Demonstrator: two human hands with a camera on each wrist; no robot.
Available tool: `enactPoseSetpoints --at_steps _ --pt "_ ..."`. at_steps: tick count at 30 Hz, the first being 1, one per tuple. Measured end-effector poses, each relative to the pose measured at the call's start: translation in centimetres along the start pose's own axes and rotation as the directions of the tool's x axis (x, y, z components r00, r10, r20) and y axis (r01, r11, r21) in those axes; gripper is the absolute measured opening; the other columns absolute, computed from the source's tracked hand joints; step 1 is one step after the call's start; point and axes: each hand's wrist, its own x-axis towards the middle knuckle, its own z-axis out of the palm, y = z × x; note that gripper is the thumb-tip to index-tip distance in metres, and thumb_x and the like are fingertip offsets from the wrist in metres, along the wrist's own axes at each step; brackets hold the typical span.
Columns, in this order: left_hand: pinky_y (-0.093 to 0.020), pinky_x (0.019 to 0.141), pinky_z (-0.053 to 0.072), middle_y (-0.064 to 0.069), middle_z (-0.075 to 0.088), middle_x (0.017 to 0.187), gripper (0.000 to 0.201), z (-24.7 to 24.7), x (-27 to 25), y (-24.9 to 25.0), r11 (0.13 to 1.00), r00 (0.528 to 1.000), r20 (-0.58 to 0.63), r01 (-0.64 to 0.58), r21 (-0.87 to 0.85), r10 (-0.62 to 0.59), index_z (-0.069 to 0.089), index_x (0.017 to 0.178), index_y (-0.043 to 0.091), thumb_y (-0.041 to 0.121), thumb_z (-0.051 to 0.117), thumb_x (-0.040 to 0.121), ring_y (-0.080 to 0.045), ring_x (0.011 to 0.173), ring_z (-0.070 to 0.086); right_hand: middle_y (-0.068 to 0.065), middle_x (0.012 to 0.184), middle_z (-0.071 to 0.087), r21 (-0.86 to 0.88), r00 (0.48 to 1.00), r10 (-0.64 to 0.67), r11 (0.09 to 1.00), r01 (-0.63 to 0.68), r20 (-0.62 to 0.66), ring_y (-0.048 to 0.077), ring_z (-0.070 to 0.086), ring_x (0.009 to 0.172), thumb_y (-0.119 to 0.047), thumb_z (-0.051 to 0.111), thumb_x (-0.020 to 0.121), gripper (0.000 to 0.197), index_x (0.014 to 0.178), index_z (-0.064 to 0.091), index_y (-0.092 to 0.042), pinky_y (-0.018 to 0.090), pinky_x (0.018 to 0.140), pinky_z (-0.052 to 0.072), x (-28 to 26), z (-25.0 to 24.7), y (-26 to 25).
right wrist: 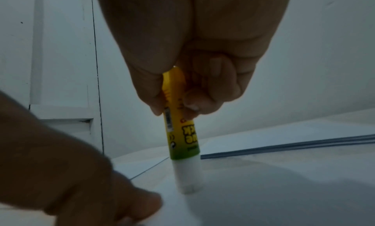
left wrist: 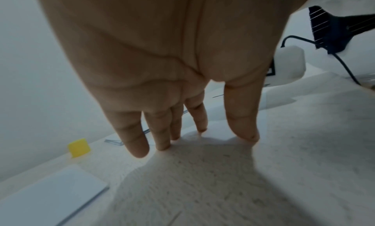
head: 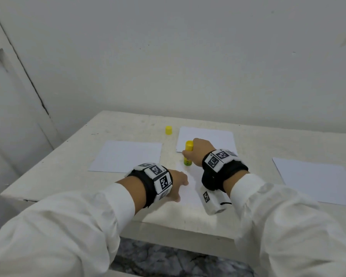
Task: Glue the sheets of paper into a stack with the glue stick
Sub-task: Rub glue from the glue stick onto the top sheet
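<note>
Four sheets of paper lie on the table [head: 116,124]: one toward the left edge [head: 126,155], one toward the back edge [head: 208,136], one at the right edge [head: 316,180], and one near the front edge [head: 190,192] under the hands. There is one glue stick [head: 188,154], one loose yellow cap [head: 168,130], and two hands, left [head: 177,183] and right [head: 198,151].
</note>
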Motion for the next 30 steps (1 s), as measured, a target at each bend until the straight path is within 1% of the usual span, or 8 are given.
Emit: enactPoseSetpoints --at_steps 4,8,13,16,20,23,26,30 --pt "-0.034 0.101 0.039 -0.003 0.042 0.143 0.061 -0.1 1.0 -0.6 1.0 1.0 0.003 0.002 0.009 -0.002 0.037 0.143 0.021 0.031 0.064 0.089 -0.024 0.126 0.046 0.013 0.107 0.055 -0.005 0.996 0.086 0.996 -0.086 -0.039 0.024 0.048 0.089 -0.03 0.052 0.093 0.037 0.117 0.05 -0.002 0.029 0.072 0.036 -0.9 -1.3 3.2" --pt "-0.042 0.105 0.038 -0.008 0.032 0.146 0.074 -0.1 2.1 -0.6 0.987 1.0 0.018 -0.023 0.16 0.021 0.029 0.147 0.019 0.038 0.066 0.086 -0.028 0.132 0.039 0.01 0.096 0.05 0.0 0.978 0.195 0.981 -0.195 -0.075 0.025 0.047 0.084 -0.028 0.053 0.092 0.029 0.108 0.051 -0.003 0.029 0.07 0.035 -2.0 -2.9 7.0" --pt "-0.042 0.103 0.037 -0.01 0.029 0.147 0.082 -0.2 3.3 -1.5 0.979 1.0 0.023 -0.006 0.206 0.001 0.031 0.143 0.011 0.052 0.067 0.081 -0.029 0.132 0.038 0.014 0.101 0.053 0.018 0.955 0.273 0.962 -0.273 -0.113 0.025 0.046 0.086 -0.028 0.054 0.092 0.03 0.109 0.051 -0.003 0.029 0.071 0.034 -2.6 -4.1 10.0" --pt "-0.043 0.107 0.032 -0.011 0.022 0.152 0.096 -0.1 3.9 -2.4 0.981 0.999 0.034 0.027 0.191 -0.034 0.021 0.147 0.01 0.06 0.066 0.078 -0.033 0.136 0.032 0.017 0.11 0.056 0.024 0.95 0.279 0.96 -0.278 -0.14 0.028 0.048 0.09 -0.028 0.055 0.091 0.034 0.113 0.05 -0.003 0.029 0.072 0.034 -2.6 -4.2 10.8" --pt "-0.048 0.116 0.019 -0.004 0.005 0.16 0.109 0.1 4.3 -3.4 0.985 0.998 0.037 0.04 0.166 -0.047 0.006 0.152 0.013 0.067 0.062 0.075 -0.032 0.145 0.009 0.003 0.079 0.051 0.226 0.96 0.185 0.965 -0.135 -0.212 0.025 0.049 0.08 -0.024 0.06 0.085 0.018 0.088 0.049 -0.01 0.029 0.058 0.033 -3.0 -4.0 9.4" --pt "-0.049 0.118 0.011 0.0 -0.005 0.161 0.114 0.0 4.5 -3.9 0.988 0.997 0.052 0.039 0.149 -0.048 -0.004 0.152 0.016 0.068 0.061 0.076 -0.031 0.147 -0.004 0.002 0.072 0.05 0.24 0.996 0.0 0.971 0.022 -0.088 0.02 0.051 0.07 -0.026 0.06 0.086 0.021 0.075 0.052 -0.011 0.027 0.058 0.036 -3.3 -3.1 5.8" --pt "-0.05 0.118 0.011 0.001 -0.005 0.161 0.117 0.1 4.9 -4.2 0.986 0.998 0.047 0.04 0.16 -0.048 -0.005 0.152 0.017 0.072 0.06 0.073 -0.033 0.146 -0.004 0.004 0.073 0.049 0.16 0.991 -0.118 0.981 0.107 0.058 0.02 0.048 0.072 -0.031 0.059 0.088 0.026 0.076 0.05 -0.01 0.029 0.06 0.036 -2.8 -1.2 2.4" --pt "-0.053 0.115 0.02 0.001 0.005 0.159 0.122 0.4 5.2 -4.4 0.99 0.999 0.046 0.022 0.139 -0.029 0.006 0.152 0.014 0.074 0.066 0.065 -0.034 0.145 0.007 -0.003 0.071 0.042 0.069 0.99 -0.132 0.989 0.128 0.053 0.019 0.045 0.079 -0.033 0.056 0.089 0.032 0.067 0.038 -0.018 0.02 0.053 0.028 -1.6 0.3 0.5"
